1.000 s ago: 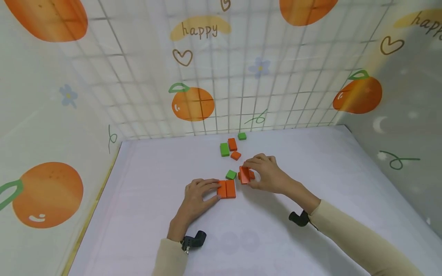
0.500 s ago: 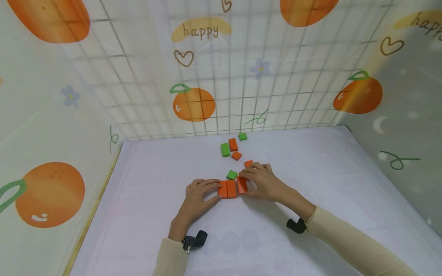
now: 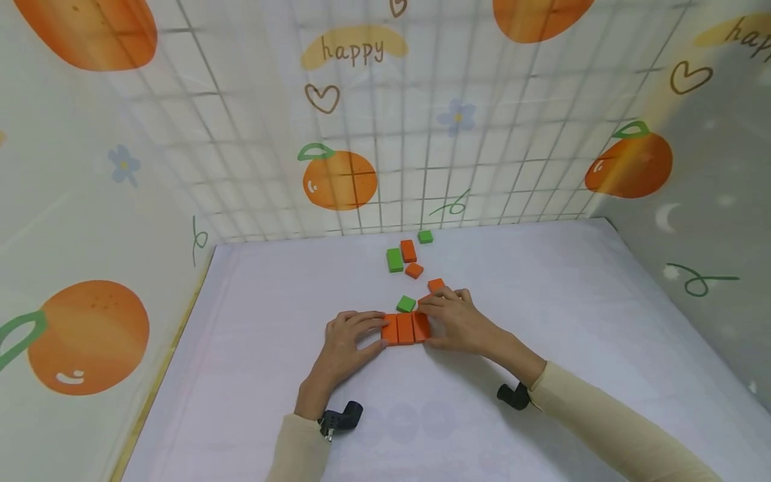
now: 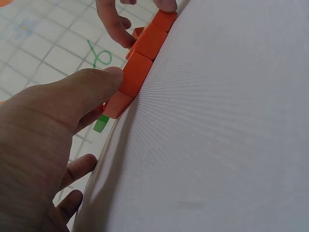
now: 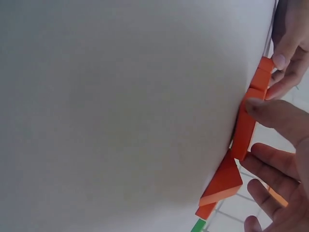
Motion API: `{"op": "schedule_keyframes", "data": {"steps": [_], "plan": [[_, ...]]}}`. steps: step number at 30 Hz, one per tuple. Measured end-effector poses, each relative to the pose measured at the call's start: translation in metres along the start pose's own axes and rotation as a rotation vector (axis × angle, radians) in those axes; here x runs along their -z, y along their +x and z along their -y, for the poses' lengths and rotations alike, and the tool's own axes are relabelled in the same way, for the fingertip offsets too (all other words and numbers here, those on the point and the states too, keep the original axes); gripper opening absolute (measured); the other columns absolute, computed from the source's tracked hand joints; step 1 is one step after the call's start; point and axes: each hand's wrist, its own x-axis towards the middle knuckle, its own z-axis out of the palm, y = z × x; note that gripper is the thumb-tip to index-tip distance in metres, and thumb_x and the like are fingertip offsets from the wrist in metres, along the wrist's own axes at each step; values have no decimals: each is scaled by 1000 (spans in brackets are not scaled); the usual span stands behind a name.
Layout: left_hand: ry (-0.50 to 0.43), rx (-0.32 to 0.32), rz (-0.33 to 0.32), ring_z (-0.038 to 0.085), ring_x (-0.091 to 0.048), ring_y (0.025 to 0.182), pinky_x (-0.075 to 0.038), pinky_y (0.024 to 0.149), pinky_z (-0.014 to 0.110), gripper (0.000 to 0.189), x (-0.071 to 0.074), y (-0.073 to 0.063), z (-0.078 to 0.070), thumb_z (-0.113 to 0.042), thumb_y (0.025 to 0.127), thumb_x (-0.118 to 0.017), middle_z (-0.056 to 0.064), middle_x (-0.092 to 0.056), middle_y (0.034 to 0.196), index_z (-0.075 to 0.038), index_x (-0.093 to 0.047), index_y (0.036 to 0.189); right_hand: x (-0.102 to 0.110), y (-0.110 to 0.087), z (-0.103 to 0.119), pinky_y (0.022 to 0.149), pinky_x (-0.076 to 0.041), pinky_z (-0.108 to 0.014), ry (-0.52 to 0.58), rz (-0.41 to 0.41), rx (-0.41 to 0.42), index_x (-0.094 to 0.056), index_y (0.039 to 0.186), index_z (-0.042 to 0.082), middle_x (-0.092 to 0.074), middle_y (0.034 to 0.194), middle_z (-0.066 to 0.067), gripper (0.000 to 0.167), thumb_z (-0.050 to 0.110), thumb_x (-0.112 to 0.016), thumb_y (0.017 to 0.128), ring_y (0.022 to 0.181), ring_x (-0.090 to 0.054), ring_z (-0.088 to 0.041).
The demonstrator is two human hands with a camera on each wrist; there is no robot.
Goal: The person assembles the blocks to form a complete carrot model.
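Three flat orange blocks lie side by side in a row on the white table. My left hand pinches the left block by its near and far ends, between thumb and fingers. The middle block sits against it. My right hand pinches the right block the same way, close beside the middle one. In the right wrist view this held block leans slightly, with the thumb on its near end. Just behind it stands an orange wedge-shaped block, partly hidden by my right fingers in the head view.
Behind the row lies a small green block. Farther back are a small orange block, another small orange one, a green oblong, an orange oblong and a green block. A printed curtain hangs behind the table.
My right hand has brought its orange block nearer and leftward, from above other orange pieces down to the row's right end. The left hand stays on the left block.
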Motion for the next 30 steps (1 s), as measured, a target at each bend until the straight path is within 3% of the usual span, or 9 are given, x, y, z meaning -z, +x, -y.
{"op": "schedule_keyframes", "data": {"steps": [10,20,30], "plan": [[-5,15,1,23,-46,123,-31,98,52,39,1,1,-1,-42,92,-72,-14,-59,138,-27,-70,128,6,0,1,89,-33,-48,52,12,-42,-66,128,12,-61,132,-2,56,36,-84,80,123,-43,-25],[-5,30,11,23,-46,122,-31,100,51,40,0,1,0,-43,92,-71,-14,-59,138,-27,-70,128,19,7,-30,90,-30,-49,89,-63,-182,-67,127,10,-61,133,-7,46,31,-78,88,125,-44,-27],[-17,22,-1,21,-46,122,-31,99,52,39,-1,0,0,-42,92,-72,-14,-59,138,-28,-70,128,24,40,-56,89,-30,-52,116,-102,-282,-66,125,5,-63,128,-11,43,28,-75,90,120,-46,-31]]}}
